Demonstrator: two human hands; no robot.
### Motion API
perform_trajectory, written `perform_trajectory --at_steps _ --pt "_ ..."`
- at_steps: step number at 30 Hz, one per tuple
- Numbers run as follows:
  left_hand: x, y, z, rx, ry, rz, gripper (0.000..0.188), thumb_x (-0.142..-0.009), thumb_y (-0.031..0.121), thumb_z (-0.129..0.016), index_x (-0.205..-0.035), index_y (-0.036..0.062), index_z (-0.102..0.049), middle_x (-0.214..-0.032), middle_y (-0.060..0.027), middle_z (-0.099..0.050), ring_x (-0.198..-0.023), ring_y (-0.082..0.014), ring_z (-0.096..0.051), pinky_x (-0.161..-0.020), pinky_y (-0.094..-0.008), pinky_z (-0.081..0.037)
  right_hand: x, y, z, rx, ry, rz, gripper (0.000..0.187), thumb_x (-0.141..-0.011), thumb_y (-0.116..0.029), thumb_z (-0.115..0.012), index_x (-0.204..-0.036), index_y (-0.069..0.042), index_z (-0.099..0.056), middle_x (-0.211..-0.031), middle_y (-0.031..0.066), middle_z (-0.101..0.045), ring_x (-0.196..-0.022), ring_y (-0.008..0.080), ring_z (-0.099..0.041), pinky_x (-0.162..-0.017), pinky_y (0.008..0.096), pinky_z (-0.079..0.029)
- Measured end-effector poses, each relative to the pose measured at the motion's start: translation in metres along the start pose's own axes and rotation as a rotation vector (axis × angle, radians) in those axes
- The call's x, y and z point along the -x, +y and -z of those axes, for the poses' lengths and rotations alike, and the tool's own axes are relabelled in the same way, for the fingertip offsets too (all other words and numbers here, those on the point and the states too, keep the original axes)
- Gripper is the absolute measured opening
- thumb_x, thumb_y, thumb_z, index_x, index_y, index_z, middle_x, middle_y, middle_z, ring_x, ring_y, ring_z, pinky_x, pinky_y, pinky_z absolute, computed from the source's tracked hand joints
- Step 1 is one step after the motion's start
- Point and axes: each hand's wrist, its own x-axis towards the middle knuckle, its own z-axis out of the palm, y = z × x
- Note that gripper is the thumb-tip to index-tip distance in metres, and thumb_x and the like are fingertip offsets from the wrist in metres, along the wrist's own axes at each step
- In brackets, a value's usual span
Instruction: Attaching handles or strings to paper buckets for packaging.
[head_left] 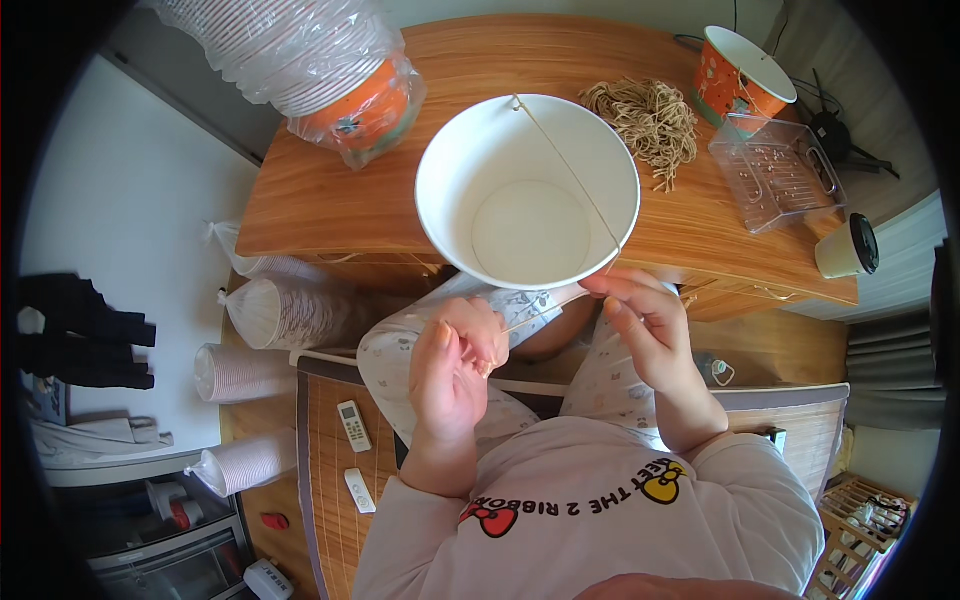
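A large white paper bucket (455, 190) stands tilted at the table's front edge, its open mouth facing me. A thin tan cord (570, 163) is fastened at a hole in the far rim. It crosses the mouth to the near right rim and runs on outside. My left hand (458, 360), in front of the bucket, is closed on the cord's loose end, which is drawn taut. My right hand (650, 325) has its fingertips on the cord at the near right rim, touching the bucket there. The exact grip of those fingertips is partly hidden.
A heap of tan cords (648, 125) lies right of the bucket. Behind it stands an orange patterned bucket (740, 80), near a clear plastic tray (775, 175) and a lidded cup (846, 248). Wrapped stacked buckets (320, 75) lie at the back left; bagged stacks (290, 315) rest below.
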Motion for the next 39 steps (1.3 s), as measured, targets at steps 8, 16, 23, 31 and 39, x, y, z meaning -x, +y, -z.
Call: perform_trajectory --at_steps 8,16,23,31,39 --pt "-0.005 -0.008 -0.005 -0.236 -0.079 0.013 0.048 -0.104 0.037 -0.037 -0.07 0.0045 -0.048 -0.066 -0.0029 -0.046 -0.059 -0.0115 -0.037 -0.058 -0.0267 -0.028 -0.003 -0.005 -0.004 0.177 0.18 0.152 0.023 -0.088 0.002 -0.06 -0.11 0.0 -0.068 -0.102 0.0126 -0.063 -0.09 0.0222 -0.059 -0.076 0.0297 -0.046" --pt "-0.014 -0.009 -0.033 -0.611 -0.259 0.023 0.023 -0.097 0.009 -0.051 -0.076 0.0011 -0.054 -0.064 -0.0074 -0.052 -0.062 -0.0175 -0.058 -0.056 -0.0308 -0.04 -0.009 -0.027 0.004 0.022 0.047 0.51 0.026 -0.084 -0.004 -0.072 -0.107 -0.002 -0.061 -0.113 0.0167 -0.067 -0.09 0.0246 -0.064 -0.079 0.0352 -0.048" --pt "-0.012 -0.014 -0.033 -0.717 -0.284 0.01 0.011 -0.091 0.008 -0.058 -0.081 0.0021 -0.059 -0.065 -0.0097 -0.057 -0.055 -0.0237 -0.056 -0.051 -0.0338 -0.041 -0.013 -0.035 -0.005 -0.253 -0.099 0.254 0.028 -0.092 -0.005 -0.064 -0.118 -0.003 -0.052 -0.111 0.0162 -0.069 -0.103 0.0235 -0.06 -0.093 0.0379 -0.044" --pt "-0.009 -0.013 -0.034 -0.76 -0.266 -0.036 0.015 -0.093 0.009 -0.054 -0.084 -0.0012 -0.059 -0.065 -0.0043 -0.056 -0.056 -0.0108 -0.048 -0.052 -0.0265 -0.037 -0.013 -0.027 0.001 -0.235 -0.1 0.253 0.034 -0.087 0.004 -0.07 -0.116 0.0 -0.052 -0.108 0.0132 -0.069 -0.095 0.0175 -0.07 -0.085 0.0267 -0.051" --pt "-0.005 -0.015 -0.03 -0.766 -0.133 -0.183 0.003 -0.091 0.003 -0.06 -0.09 0.0009 -0.062 -0.064 -0.0056 -0.056 -0.048 -0.0126 -0.049 -0.047 -0.0268 -0.038 -0.012 -0.029 -0.001 -0.25 -0.004 0.211 0.035 -0.084 0.001 -0.076 -0.112 -0.003 -0.055 -0.094 0.0088 -0.071 -0.085 0.0114 -0.068 -0.076 0.0214 -0.051"
